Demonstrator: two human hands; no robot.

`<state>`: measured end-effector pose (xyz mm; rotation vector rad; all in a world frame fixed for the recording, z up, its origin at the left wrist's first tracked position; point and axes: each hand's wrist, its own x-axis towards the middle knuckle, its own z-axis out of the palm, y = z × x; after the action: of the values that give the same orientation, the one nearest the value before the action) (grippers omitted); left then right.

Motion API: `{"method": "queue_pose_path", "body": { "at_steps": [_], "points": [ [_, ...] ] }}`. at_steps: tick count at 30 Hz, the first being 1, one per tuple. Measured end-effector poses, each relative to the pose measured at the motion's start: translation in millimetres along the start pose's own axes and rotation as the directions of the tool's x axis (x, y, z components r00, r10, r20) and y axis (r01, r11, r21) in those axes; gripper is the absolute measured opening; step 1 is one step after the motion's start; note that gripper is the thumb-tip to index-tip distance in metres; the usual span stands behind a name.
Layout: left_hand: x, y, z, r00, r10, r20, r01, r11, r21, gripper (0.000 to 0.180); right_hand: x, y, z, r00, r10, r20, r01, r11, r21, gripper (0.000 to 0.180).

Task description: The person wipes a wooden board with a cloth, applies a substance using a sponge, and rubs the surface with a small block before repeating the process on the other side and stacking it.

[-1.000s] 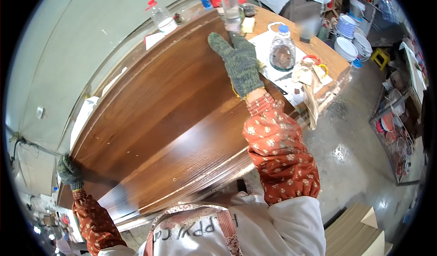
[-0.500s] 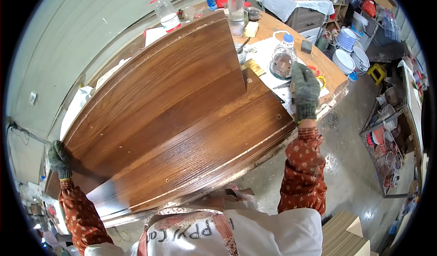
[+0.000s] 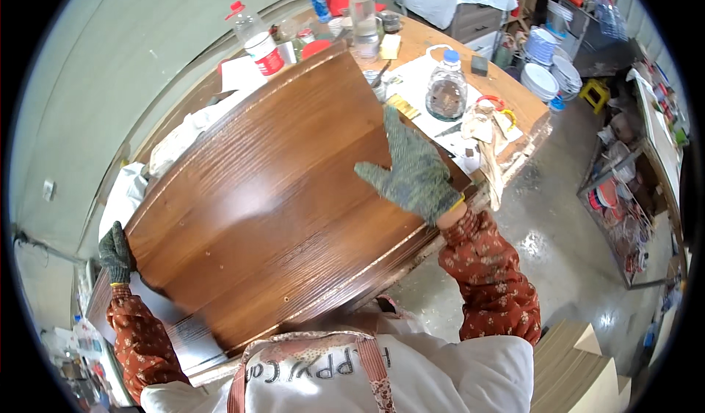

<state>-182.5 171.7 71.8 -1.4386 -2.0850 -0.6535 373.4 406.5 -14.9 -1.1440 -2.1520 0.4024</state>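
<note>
A large brown wooden panel (image 3: 250, 185) with small screw holes lies tilted across the table in front of me. My left hand (image 3: 115, 253), in a dark grey-green knit glove, is closed around the panel's left edge. My right hand (image 3: 411, 167), gloved alike, is over the panel's right part with thumb and fingers spread, holding nothing; whether the palm touches the wood I cannot tell. Right of that hand, a crumpled beige cloth (image 3: 486, 130) hangs over the table edge. A clear jug with a blue cap (image 3: 446, 93) stands beyond the fingers.
Clear bottles, one with a red cap (image 3: 257, 42) and a taller one (image 3: 363, 23), stand behind the panel near a blue bottle (image 3: 319, 1). Buckets (image 3: 540, 81) and a yellow stool (image 3: 593, 95) are on the floor at right, by a cluttered rack (image 3: 624, 185). Stacked boards (image 3: 565, 361) lie lower right.
My right hand has moved left from beside the jug to over the panel, its fingers now spread; the cloth now shows at the table edge. My left hand and the panel have shifted in view.
</note>
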Motion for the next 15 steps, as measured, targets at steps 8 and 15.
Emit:
{"method": "queue_pose_path", "body": {
  "at_steps": [8, 15],
  "points": [
    [-25.7, 2.6, 59.0, 0.962, 0.140, 0.235, -0.180, 0.971, 0.156, 0.034, -72.5, -21.0, -13.4, 0.993, -0.040, -0.108, 0.015, 0.973, -0.229, 0.071],
    [9.1, 43.3, 58.8, 0.898, -0.113, 0.425, 0.098, 0.994, 0.057, 0.031, -75.3, -24.8, -15.3, 0.999, -0.031, -0.040, 0.017, 0.953, -0.303, 0.060]
  ]
}}
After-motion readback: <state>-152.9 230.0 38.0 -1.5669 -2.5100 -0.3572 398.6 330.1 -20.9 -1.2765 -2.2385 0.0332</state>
